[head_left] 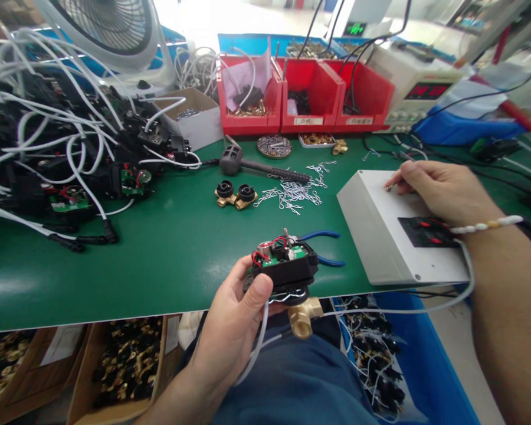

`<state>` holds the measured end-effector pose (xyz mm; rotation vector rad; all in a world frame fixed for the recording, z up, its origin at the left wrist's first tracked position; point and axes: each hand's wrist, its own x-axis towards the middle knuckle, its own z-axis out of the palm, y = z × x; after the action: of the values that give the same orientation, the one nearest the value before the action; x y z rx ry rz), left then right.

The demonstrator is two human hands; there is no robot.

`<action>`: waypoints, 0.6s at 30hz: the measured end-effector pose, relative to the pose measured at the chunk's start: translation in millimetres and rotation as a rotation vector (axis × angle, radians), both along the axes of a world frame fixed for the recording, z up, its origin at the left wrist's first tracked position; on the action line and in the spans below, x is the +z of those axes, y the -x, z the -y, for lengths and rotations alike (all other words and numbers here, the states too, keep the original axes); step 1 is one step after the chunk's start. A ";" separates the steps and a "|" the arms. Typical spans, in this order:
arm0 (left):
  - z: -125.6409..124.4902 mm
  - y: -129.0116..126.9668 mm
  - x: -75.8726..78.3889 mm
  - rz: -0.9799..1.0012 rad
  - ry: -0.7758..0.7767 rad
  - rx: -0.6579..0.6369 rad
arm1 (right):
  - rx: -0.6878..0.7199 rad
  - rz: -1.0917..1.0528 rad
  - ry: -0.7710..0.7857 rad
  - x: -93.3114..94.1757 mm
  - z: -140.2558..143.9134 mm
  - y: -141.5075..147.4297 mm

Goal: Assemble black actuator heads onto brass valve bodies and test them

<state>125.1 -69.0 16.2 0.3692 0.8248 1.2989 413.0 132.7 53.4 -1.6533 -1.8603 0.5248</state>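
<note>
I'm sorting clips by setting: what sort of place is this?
Probably an electronics assembly workbench in a factory: red parts bins, a bench power supply, heaps of wired black units, and an open valve actuator in the left hand.

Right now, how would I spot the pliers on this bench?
Start at the green table, then find the grey box under the right hand. Just left of it, behind the black valve unit held in the left hand, lie the pliers, the only thing with blue handles.

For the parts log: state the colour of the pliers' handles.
Blue; the pliers lie behind the left hand, head view.
</note>
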 end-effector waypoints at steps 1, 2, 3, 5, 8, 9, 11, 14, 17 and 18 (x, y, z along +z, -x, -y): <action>-0.7 0.0 0.0 -0.002 0.008 0.027 | 0.002 0.001 -0.002 0.0 0.0 -0.1; -1.4 0.1 -0.1 0.000 0.027 0.046 | 0.006 0.001 -0.005 -0.1 -0.1 -0.2; -2.1 0.3 0.1 0.012 0.050 0.051 | 0.009 0.000 -0.010 -0.3 -0.2 -0.2; -3.1 0.6 1.1 0.076 0.095 0.019 | 0.015 -0.009 -0.019 -1.0 -0.9 -0.2; -3.4 0.8 4.6 0.200 0.132 -0.043 | 0.015 -0.029 -0.034 -2.6 -2.5 -0.1; -3.3 0.8 6.0 0.223 0.134 -0.049 | 0.013 -0.035 -0.040 -3.0 -2.7 0.1; -3.0 0.8 8.3 0.246 0.120 -0.051 | 0.007 -0.048 -0.049 -3.3 -1.9 0.4; -2.4 0.6 9.3 0.259 0.073 -0.053 | -0.010 -0.054 -0.051 -2.5 2.1 1.4; -1.9 -0.4 7.9 0.247 0.050 -0.055 | 0.010 -0.063 -0.055 -1.7 6.0 2.6; -1.7 -0.8 7.3 0.242 0.046 -0.054 | 0.023 -0.070 -0.055 -1.6 6.7 2.8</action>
<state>125.9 -67.3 23.5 0.1910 0.6352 1.2439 410.3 126.0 51.8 -1.5600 -1.8285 0.5292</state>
